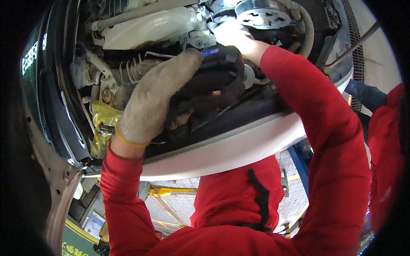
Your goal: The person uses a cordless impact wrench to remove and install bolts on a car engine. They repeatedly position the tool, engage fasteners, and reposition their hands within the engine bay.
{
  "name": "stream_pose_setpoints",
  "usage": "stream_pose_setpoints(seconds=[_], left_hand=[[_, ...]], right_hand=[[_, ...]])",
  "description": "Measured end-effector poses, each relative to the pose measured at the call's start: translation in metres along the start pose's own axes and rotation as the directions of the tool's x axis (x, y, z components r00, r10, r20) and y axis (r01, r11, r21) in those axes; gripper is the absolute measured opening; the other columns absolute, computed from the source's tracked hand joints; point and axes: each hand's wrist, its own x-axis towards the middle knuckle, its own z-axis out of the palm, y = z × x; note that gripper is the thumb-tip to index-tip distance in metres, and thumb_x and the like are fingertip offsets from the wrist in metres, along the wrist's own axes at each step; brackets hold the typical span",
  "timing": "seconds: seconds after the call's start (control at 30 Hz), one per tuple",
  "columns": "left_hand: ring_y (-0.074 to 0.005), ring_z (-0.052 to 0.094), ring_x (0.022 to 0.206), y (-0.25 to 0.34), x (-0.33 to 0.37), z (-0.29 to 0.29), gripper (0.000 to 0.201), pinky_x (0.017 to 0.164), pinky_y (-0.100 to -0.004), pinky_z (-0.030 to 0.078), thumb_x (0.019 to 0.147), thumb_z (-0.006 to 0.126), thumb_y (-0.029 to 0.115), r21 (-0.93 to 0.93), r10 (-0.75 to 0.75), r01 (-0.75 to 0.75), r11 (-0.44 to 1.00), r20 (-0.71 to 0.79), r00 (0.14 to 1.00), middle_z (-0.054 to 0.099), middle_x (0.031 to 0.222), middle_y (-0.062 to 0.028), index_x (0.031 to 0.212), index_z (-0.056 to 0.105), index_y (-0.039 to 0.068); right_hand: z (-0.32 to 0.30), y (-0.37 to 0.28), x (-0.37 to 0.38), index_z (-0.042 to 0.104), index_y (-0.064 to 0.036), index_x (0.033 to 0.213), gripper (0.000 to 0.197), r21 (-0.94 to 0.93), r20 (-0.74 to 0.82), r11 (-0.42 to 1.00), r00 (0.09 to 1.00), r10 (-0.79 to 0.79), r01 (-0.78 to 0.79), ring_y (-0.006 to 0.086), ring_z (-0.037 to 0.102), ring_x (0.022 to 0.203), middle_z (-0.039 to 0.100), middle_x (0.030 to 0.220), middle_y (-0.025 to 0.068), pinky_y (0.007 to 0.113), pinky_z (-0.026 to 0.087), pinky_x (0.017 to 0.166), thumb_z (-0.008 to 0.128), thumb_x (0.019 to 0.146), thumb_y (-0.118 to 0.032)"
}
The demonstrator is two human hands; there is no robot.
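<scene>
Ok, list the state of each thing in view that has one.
Black plastic device: blue indicator lit.
Left hand in beige knit glove: against the device, grip partly hidden.
Right hand in white glove: extended, brightly lit.
Yellow translucent plastic film: crumpled.
Silver ribbed metal pulley: uncovered.

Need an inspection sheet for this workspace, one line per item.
Surface: engine bay, crowded with parts; white body panel along its near edge
Work items: black device with a blue light, exact kind unclear; ribbed pulley
Clutter: crumpled yellow plastic beside the left wrist, shiny metal piece against it
Hands: gloved left hand at the device, grip unclear; right hand near the pulley, overexposed
Cables: grey hose right of the pulley; electrical cables not clearly made out
Surroundings: another person's red sleeve at right; tiled floor below
</scene>
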Motion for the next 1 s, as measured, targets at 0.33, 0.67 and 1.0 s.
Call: stream_pose_setpoints(seconds=[0.33,0.67,1.0], left_hand=[[-0.0353,0.065,0.113,0.007,0.014,-0.004,0.052,0.095,-0.0384,0.054,0.078,0.072,0.0,0.123,0.093,-0.086,0.989,-0.051,0.994,0.062,0.13,-0.0191,0.129,0.062,0.003],[-0.0348,0.067,0.105,0.001,0.023,0.0,0.035,0.088,-0.0376,0.056,0.091,0.063,0.005,0.117,0.125,-0.119,0.986,-0.042,0.991,0.063,0.123,-0.0195,0.126,0.064,0.004],[-0.0364,0.062,0.119,0.001,0.015,0.004,0.042,0.1,-0.0399,0.052,0.091,0.061,0.003,-0.013,-0.052,0.052,0.999,-0.035,0.998,0.06,0.133,-0.0219,0.133,0.061,0.005]], right_hand=[[0.025,0.005,0.024,0.054,-0.029,0.143,0.047,0.255,0.318,0.896,0.907,0.277,-0.363,0.0259,0.05,0.138,0.049,0.153,0.0016,0.047,0.038,0.114,0.035,0.103,-0.045],[0.08,0.014,0.037,0.064,-0.0192,0.123,0.048,0.735,0.182,0.509,0.854,0.487,-0.447,0.0364,0.059,0.12,0.064,0.133,0.0112,0.045,0.046,0.102,0.044,0.098,-0.054],[0.062,0.014,0.035,0.065,-0.0145,0.123,0.04,0.818,0.353,0.26,0.805,0.476,-0.513,0.0379,0.062,0.114,0.065,0.129,0.0161,0.047,0.048,0.099,0.048,0.1,-0.043]])
